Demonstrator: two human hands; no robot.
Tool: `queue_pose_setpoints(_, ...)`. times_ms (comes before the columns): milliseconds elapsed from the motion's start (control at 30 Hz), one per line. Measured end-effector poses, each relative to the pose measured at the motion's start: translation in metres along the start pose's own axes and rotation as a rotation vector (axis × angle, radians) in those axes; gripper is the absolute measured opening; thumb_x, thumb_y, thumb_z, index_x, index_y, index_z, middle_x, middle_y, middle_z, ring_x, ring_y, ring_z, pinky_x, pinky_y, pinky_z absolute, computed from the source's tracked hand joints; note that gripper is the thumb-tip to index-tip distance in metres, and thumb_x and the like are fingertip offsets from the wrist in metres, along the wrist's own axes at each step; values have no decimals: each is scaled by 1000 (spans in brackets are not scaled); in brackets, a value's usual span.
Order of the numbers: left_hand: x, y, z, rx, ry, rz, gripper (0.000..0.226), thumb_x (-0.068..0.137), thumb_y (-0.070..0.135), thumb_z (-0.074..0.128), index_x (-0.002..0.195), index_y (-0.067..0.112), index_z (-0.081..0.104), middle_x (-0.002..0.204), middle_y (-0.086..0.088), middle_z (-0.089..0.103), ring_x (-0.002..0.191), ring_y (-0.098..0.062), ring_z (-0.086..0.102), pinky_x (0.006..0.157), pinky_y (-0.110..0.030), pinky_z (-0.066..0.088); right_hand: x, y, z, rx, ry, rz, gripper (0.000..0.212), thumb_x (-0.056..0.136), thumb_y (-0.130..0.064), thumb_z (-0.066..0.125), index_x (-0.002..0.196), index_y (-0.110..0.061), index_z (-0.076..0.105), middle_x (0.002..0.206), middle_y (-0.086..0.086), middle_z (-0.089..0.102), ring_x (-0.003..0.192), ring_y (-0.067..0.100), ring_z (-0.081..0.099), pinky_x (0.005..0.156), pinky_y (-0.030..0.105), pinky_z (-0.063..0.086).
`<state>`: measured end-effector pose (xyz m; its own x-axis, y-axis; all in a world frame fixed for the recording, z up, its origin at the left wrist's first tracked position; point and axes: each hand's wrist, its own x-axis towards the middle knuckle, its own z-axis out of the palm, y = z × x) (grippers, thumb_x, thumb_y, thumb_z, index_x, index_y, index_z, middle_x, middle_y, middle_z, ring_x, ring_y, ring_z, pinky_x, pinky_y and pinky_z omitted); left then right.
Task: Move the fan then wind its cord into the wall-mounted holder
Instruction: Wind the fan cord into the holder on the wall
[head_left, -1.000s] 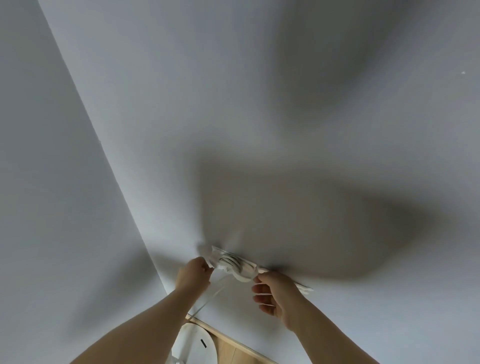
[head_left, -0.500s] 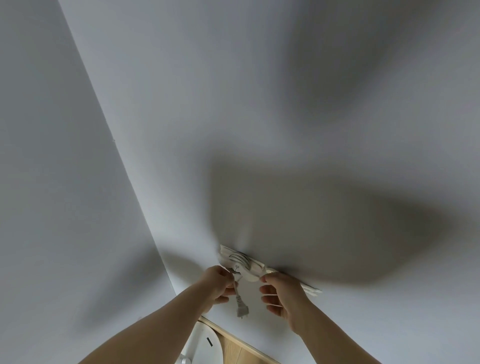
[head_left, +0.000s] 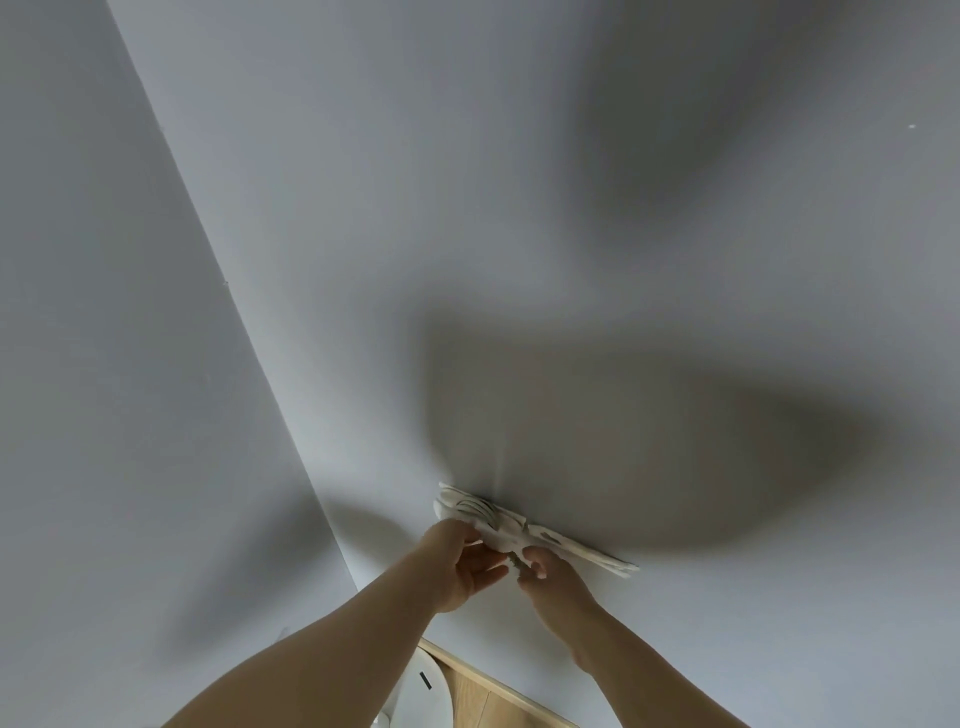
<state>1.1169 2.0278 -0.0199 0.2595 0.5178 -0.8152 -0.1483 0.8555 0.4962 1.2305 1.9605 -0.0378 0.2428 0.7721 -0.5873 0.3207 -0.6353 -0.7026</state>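
Observation:
A white wall-mounted cord holder (head_left: 576, 550) sticks out from the pale wall, with several loops of white cord (head_left: 475, 512) wound on its left part. My left hand (head_left: 460, 564) is pressed against the underside of the wound cord, fingers curled round it. My right hand (head_left: 545, 571) pinches the plug end of the cord (head_left: 516, 561) just below the holder's middle. The white fan (head_left: 422, 693) shows only as a rounded part at the bottom edge, between my forearms.
Two pale walls meet in a corner (head_left: 291, 415) to the left of the holder. A wooden floor with a skirting strip (head_left: 493, 691) lies at the bottom. My own shadow darkens the wall above the holder.
The plug that hung loose below the holder half a second ago is now up between my fingers. Both hands have closed in together under the holder.

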Motion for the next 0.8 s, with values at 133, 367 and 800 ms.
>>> queue_pose_setpoints(133, -9, 4, 2, 3, -14, -17, 13, 82, 13, 54, 91, 3, 52, 81, -19, 67, 73, -27, 62, 69, -33, 50, 7, 8, 6, -132, 48, 20, 36, 93, -30, 48, 125, -17, 55, 119, 4, 59, 107, 21, 57, 95, 30, 47)
queue_pose_setpoints(367, -9, 8, -1, 490, 77, 61, 18, 93, 18, 50, 97, 2, 53, 91, -13, 62, 84, -24, 61, 78, -34, 52, 8, 3, -4, 126, 207, 30, 17, 87, -4, 59, 103, -10, 63, 72, 1, 62, 56, 13, 57, 54, 22, 53)
queue_pose_setpoints(800, -17, -4, -23, 2010, 180, 988, 54, 91, 38, 49, 142, 39, 33, 150, -1, 22, 142, -24, 18, 116, -37, 21, -3, 1, 4, 281, 371, -2, 9, 86, -12, 65, 95, -14, 68, 69, -4, 66, 58, 10, 63, 52, 14, 52)
